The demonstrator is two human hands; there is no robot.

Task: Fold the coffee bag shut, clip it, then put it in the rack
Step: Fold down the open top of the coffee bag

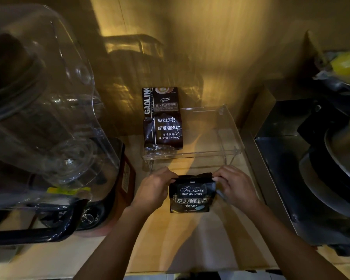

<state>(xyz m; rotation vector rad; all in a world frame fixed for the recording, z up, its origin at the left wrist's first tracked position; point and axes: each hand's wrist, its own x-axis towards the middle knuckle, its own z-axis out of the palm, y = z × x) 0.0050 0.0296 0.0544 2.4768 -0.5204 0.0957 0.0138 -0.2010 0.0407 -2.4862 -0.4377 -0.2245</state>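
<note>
The small black coffee bag (pixel 191 194) stands on the wooden counter (pixel 190 243), just in front of the clear rack (pixel 226 142). 2 hands pinch its top edge — the left hand (pixel 157 187) clamped on the left corner, the right hand (pixel 233 184) on the right corner. A taller coffee bag (pixel 163 120) already stands in the rack's left side.

Dim warm light; wooden wall (pixel 220 47) behind, pale wood counter (pixel 190 249), clear-domed appliance (pixel 38 98) left.
</note>
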